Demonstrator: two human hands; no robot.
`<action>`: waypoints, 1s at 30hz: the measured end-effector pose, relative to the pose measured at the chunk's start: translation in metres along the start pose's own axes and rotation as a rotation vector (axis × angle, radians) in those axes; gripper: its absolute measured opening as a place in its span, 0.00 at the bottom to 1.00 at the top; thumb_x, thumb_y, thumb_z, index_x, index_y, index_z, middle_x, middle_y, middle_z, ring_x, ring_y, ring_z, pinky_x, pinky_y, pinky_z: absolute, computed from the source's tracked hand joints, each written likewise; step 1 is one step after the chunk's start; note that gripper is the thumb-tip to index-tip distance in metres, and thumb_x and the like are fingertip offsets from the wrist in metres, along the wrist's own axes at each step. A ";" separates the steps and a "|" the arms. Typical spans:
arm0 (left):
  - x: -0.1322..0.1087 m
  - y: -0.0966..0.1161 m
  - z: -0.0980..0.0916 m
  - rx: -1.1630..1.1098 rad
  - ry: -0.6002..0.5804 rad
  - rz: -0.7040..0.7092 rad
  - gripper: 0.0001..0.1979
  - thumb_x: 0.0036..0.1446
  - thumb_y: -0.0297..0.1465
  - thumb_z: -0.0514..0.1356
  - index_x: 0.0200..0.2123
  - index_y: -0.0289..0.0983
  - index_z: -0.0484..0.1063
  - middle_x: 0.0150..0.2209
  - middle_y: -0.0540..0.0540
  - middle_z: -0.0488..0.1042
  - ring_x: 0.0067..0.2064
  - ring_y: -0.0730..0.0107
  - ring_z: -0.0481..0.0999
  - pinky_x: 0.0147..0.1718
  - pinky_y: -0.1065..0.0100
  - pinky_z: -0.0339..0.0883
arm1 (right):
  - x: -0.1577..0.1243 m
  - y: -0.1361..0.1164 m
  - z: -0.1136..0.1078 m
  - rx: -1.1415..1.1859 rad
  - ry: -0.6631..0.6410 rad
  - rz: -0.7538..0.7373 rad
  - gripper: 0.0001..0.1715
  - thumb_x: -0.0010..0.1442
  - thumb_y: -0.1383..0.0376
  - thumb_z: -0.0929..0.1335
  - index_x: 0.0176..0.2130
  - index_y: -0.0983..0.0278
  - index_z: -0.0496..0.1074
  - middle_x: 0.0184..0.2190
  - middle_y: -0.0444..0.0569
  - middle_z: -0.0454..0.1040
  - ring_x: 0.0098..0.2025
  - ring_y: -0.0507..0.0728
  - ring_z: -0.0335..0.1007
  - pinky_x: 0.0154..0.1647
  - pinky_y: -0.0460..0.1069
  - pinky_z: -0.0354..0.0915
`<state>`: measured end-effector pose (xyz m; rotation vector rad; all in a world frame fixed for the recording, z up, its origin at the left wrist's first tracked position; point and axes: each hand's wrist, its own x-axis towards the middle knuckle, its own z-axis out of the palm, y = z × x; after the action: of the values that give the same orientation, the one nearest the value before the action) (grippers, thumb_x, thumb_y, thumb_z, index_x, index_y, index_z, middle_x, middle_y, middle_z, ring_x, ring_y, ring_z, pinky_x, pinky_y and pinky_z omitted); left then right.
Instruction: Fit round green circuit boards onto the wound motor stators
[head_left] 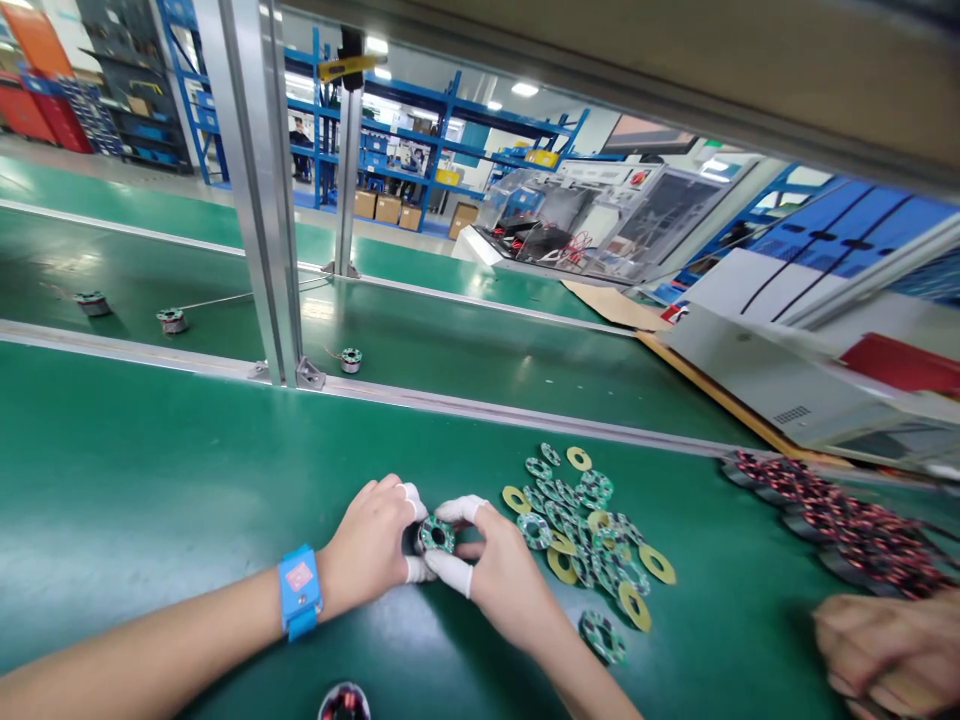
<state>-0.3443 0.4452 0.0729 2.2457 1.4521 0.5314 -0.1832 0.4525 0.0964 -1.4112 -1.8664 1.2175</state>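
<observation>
Between my two hands, low over the green bench, is a motor stator [419, 541] topped by a round green circuit board [436, 536] with a hole in its middle. My left hand [379, 535], with a blue strap at the wrist and white finger cots, grips it from the left. From the right, my right hand [491, 565] pinches the board's edge with white-covered fingertips. Right of it lies a loose pile of ring-shaped circuit boards [601, 637] and yellow rings [658, 564]. A wound stator [345, 703] shows partly at the bottom edge.
Copper-wound stators [847, 520] are heaped at the right, by another person's hand [889, 645]. An upright metal post [259, 200] rises from the bench rail. Beyond it, a few stators [351, 360] sit spaced along the green belt. A grey metal box [780, 370] stands at right.
</observation>
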 end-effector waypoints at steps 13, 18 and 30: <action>0.001 0.000 -0.001 -0.031 -0.008 -0.019 0.15 0.47 0.43 0.62 0.29 0.37 0.70 0.32 0.47 0.71 0.38 0.63 0.65 0.33 0.65 0.55 | 0.002 -0.002 -0.004 -0.038 -0.054 -0.017 0.16 0.43 0.71 0.68 0.36 0.68 0.71 0.38 0.54 0.68 0.39 0.60 0.69 0.32 0.51 0.72; 0.005 -0.010 -0.019 -0.263 -0.160 0.044 0.19 0.40 0.39 0.67 0.37 0.38 0.73 0.36 0.48 0.71 0.41 0.62 0.66 0.40 0.65 0.59 | 0.000 0.002 -0.004 -0.023 -0.034 -0.037 0.14 0.44 0.69 0.69 0.36 0.67 0.71 0.37 0.52 0.68 0.37 0.59 0.70 0.32 0.51 0.72; 0.002 -0.003 -0.020 -0.310 -0.146 0.034 0.20 0.38 0.33 0.68 0.39 0.38 0.73 0.37 0.48 0.72 0.42 0.62 0.65 0.42 0.66 0.60 | -0.004 0.002 0.000 -0.016 0.011 -0.025 0.15 0.44 0.70 0.68 0.37 0.65 0.73 0.35 0.50 0.69 0.33 0.55 0.70 0.28 0.47 0.71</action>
<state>-0.3565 0.4511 0.0882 2.0215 1.1728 0.5490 -0.1805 0.4486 0.0954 -1.3957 -1.8845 1.1833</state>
